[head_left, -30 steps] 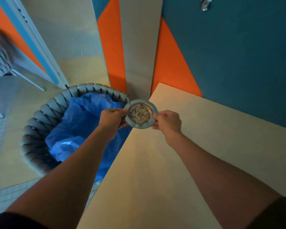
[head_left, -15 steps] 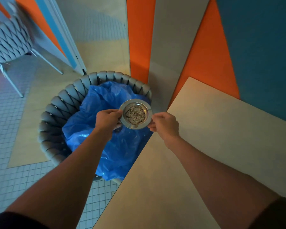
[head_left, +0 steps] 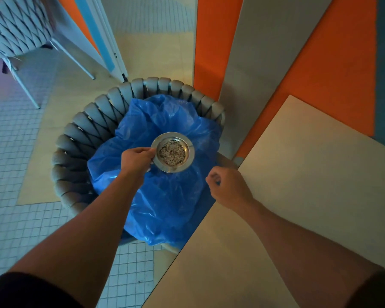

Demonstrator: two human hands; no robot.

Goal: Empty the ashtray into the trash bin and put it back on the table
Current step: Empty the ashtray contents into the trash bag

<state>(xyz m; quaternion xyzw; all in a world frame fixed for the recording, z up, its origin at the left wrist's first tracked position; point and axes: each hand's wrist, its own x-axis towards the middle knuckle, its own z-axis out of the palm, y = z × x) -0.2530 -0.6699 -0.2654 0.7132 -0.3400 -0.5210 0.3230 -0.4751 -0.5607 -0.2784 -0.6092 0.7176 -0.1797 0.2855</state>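
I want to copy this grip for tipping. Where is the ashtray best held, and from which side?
Pinch the flat outer rim of the ashtray from its left side, as the left hand does. The wide rim gives the fingers room outside the ash-filled bowl, and the far edge stays free to tilt toward the blue bag.

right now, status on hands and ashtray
Left hand holds ashtray level, full, over bin. Right hand off it, loosely curled, empty. Nothing in the way.

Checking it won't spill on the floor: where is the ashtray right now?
In the head view, the ashtray sits level in the left hand, above the blue bag lining the bin, left of the table.
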